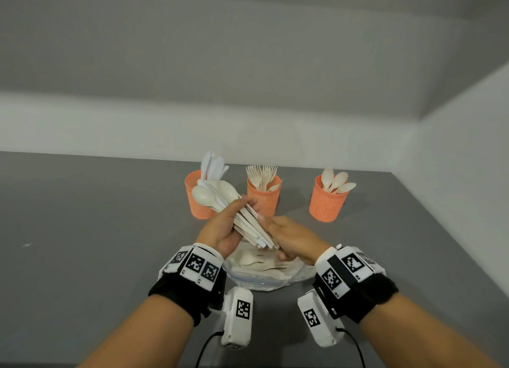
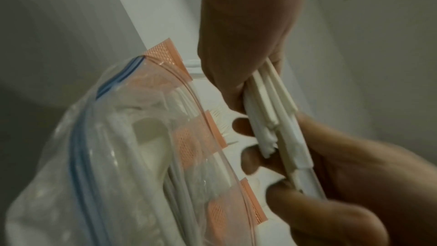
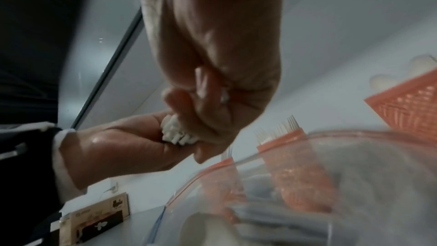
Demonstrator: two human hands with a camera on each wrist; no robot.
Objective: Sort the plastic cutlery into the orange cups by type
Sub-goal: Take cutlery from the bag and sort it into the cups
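Cups of orange mesh stand in a row on the bench: left cup holds knives, middle cup forks, right cup spoons; a clear zip bag with more cutlery lies below the hands. Left hand has its grip clenched round a bundle of spoons; right hand pinches the handle ends.

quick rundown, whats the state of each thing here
left hand: grips spoon bundle
right hand: holds bundle's handle ends
spoon bundle: held above bag
plastic bag: open, cutlery inside
left cup: upright, holds knives
middle cup: upright, holds forks
right cup: upright, holds spoons
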